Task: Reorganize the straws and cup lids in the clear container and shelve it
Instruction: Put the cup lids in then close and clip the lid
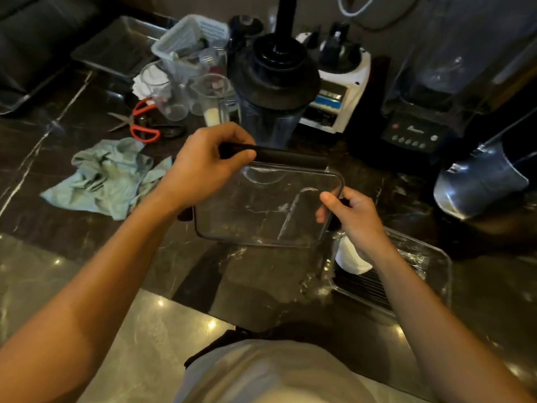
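Clear container lid (267, 205), dark-rimmed, transparent, held flat above the dark marble surface (87, 175). My left hand (203, 164) pinches its black clip at 11 o'clock; my right hand (354, 216) grips the 3 o'clock edge. Container (436, 266) with straws sits at 5 o'clock.

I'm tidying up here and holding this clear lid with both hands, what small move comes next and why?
Probably carry the clear lid right and lower it over the clear container. Both the left hand and right hand grip its edges, and the container sits uncovered.
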`<state>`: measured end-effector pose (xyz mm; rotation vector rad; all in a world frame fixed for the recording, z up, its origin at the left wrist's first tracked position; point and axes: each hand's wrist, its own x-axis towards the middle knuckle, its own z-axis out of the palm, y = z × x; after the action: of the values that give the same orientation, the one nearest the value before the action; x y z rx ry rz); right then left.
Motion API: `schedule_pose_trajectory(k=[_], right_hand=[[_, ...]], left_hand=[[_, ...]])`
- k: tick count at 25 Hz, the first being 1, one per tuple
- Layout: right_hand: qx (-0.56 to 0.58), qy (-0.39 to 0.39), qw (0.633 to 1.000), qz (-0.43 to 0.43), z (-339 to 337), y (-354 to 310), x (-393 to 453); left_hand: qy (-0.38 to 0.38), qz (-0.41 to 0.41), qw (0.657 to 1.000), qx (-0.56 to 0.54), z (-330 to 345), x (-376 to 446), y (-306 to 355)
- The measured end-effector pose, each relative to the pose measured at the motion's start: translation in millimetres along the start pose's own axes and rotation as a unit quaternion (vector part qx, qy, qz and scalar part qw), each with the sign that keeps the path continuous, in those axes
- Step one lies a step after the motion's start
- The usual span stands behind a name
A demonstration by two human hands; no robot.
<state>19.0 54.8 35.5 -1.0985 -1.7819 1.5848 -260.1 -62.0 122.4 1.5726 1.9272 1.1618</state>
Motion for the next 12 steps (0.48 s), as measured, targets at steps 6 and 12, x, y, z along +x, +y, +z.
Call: schedule_pose_trajectory(k=[6, 12], right_hand=[[0.062, 0.089, 0.993, 0.047, -61.9, 15.8, -40.4], [0.122, 0.17, 0.975, 0.081, -116.9, 30.1, -83.3]], left_hand=[[-0.109, -0.023, 0.992, -0.051, 73.1, 37.1, 6.7], [-0.21, -0.099, 0.972, -0.04, 146.8, 43.6, 15.6]])
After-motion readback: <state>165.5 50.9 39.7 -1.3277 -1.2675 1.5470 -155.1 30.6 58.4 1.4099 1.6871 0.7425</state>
